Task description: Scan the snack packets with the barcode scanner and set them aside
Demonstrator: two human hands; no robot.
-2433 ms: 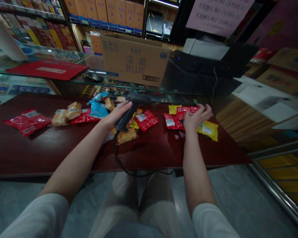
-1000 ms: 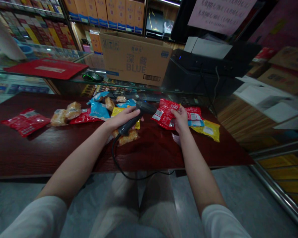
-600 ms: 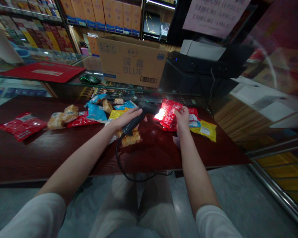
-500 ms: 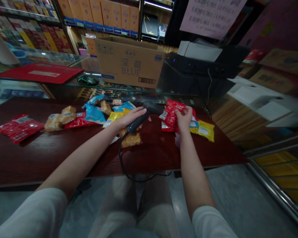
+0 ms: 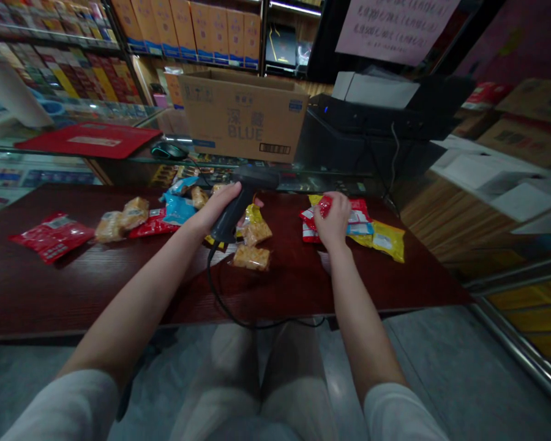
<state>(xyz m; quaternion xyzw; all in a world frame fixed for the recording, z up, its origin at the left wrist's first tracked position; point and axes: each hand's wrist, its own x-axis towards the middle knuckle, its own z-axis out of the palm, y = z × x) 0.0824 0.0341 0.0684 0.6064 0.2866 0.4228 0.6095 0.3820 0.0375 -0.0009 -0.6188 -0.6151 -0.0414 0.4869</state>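
My left hand (image 5: 215,211) is closed round the grip of a black corded barcode scanner (image 5: 245,190), held above the dark red counter (image 5: 73,282). My right hand (image 5: 333,220) is closed on a red snack packet (image 5: 322,208), lowered onto a small pile of red packets (image 5: 356,213) beside a yellow packet (image 5: 388,240). Two orange-brown snack packets (image 5: 252,257) lie just below the scanner. The scanner's cable (image 5: 220,294) drops over the counter's front edge.
Several more packets lie left of the scanner: blue (image 5: 177,207), tan (image 5: 119,219), red (image 5: 52,236). Behind stand a glass counter with a mouse (image 5: 169,150) and red mat (image 5: 89,138), a cardboard box (image 5: 241,113) and a black printer (image 5: 376,128).
My right hand lifted a red packet to the scanner, which lit it, then lowered it onto the pile at the right. My left hand drew the scanner back to the left.
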